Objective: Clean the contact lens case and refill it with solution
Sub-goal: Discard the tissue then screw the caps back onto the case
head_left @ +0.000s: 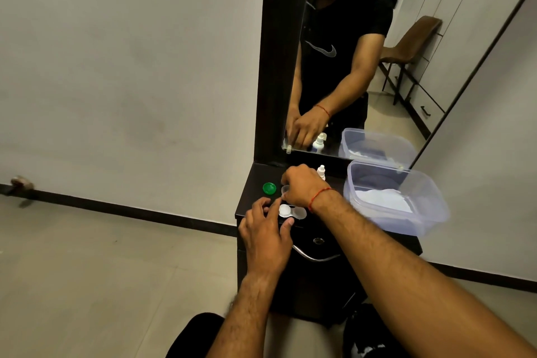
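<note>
The white contact lens case (291, 211) lies on the dark dresser top (252, 183), near its front edge. My left hand (267, 232) pinches the case's left end between forefinger and thumb. My right hand (302, 186) hovers just behind the case, fingers closed on a small clear cap (285, 189). A green cap (269, 188) lies loose to the left of it. The small white solution bottle (321, 171) stands upright behind my right hand, against the mirror.
A clear plastic tub (430, 212) holding white tissue fills the right side of the dresser top. A mirror (363, 81) rises behind, reflecting my arms. Below the top sits a drawer with a metal handle (315, 257). Floor lies to the left.
</note>
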